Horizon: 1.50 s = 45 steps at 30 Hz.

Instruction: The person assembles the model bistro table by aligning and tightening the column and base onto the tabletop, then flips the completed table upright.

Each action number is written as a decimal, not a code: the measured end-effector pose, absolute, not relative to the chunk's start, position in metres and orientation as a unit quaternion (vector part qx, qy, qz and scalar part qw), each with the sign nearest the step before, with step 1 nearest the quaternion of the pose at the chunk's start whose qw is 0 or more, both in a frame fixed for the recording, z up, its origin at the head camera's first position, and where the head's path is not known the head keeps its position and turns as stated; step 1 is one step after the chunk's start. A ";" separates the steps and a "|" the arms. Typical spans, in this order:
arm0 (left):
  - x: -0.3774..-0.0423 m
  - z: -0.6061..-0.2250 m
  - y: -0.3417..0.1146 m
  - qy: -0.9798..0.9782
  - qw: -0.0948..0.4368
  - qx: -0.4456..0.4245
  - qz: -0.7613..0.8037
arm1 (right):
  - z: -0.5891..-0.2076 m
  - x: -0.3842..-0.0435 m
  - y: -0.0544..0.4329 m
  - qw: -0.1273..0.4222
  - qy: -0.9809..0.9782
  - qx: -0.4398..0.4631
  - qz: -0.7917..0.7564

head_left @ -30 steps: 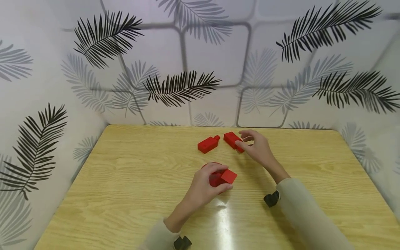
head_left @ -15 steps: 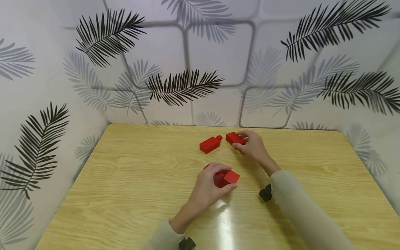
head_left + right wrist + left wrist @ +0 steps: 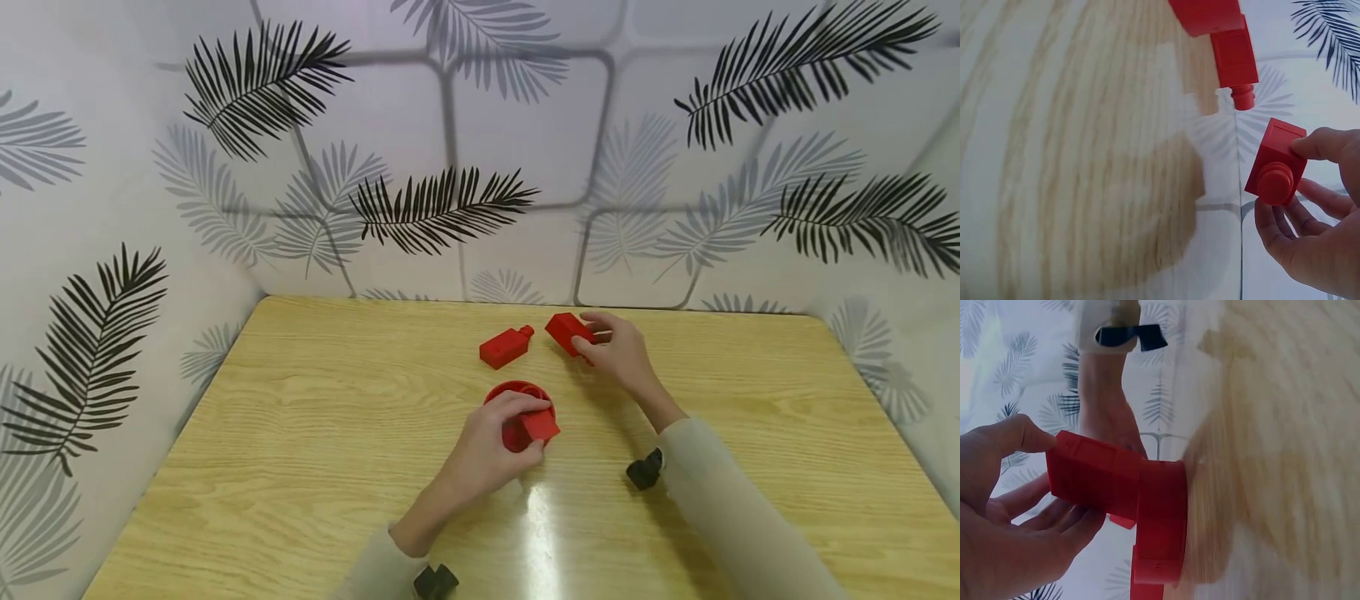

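Observation:
With thumb and fingers my left hand (image 3: pixel 480 446) holds a red rectangular block (image 3: pixel 1094 478) over a shallow round red dish (image 3: pixel 1163 519). In the left wrist view the block's inner end meets the dish. The hand covers part of the dish in the head view. Farther back, my right hand (image 3: pixel 621 354) grips a red block-shaped bottle (image 3: pixel 1280 153) with a round capped neck. That bottle is tilted, its neck towards me, and appears raised off the table. A similar red bottle (image 3: pixel 504 348) lies on its side to its left.
A light wood table (image 3: pixel 315 433) carries everything. Its back edge meets a leaf-patterned wall (image 3: pixel 517 250). A small circular red detail shows inside the dish's far rim. Dark wrist cameras (image 3: pixel 645 470) sit at both sleeves.
My right hand has closed on the bottle at the back and tilted it up. My left hand has shifted slightly left and tipped its block, uncovering more of the dish.

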<state>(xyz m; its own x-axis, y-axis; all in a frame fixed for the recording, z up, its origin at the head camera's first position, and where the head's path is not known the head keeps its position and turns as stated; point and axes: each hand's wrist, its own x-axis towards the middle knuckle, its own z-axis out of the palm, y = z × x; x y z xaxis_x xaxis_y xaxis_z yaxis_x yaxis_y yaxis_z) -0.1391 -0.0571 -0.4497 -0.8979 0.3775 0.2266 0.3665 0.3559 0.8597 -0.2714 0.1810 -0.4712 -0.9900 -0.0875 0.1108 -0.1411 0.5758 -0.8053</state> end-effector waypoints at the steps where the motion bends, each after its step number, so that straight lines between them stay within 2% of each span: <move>1: -0.140 -0.449 -0.060 0.821 0.016 0.225 0.525 | -0.470 -0.270 0.182 0.025 -0.882 0.060 0.468; 6: -0.143 -0.448 -0.071 0.807 0.057 0.226 0.542 | -0.463 -0.260 0.189 0.011 -0.853 0.040 0.521; 11: -0.147 -0.447 -0.080 0.795 0.066 0.217 0.562 | -0.458 -0.250 0.194 0.000 -0.819 0.042 0.572; 18: -0.149 -0.443 -0.084 0.782 0.086 0.194 0.587 | -0.460 -0.239 0.200 0.011 -0.792 0.076 0.606; 28: -0.150 -0.446 -0.084 0.798 0.064 0.190 0.568 | -0.458 -0.221 0.201 0.001 -0.753 0.082 0.653; 45: -0.158 -0.445 -0.096 0.769 0.061 0.160 0.616 | -0.456 -0.200 0.189 -0.065 -0.698 0.096 0.707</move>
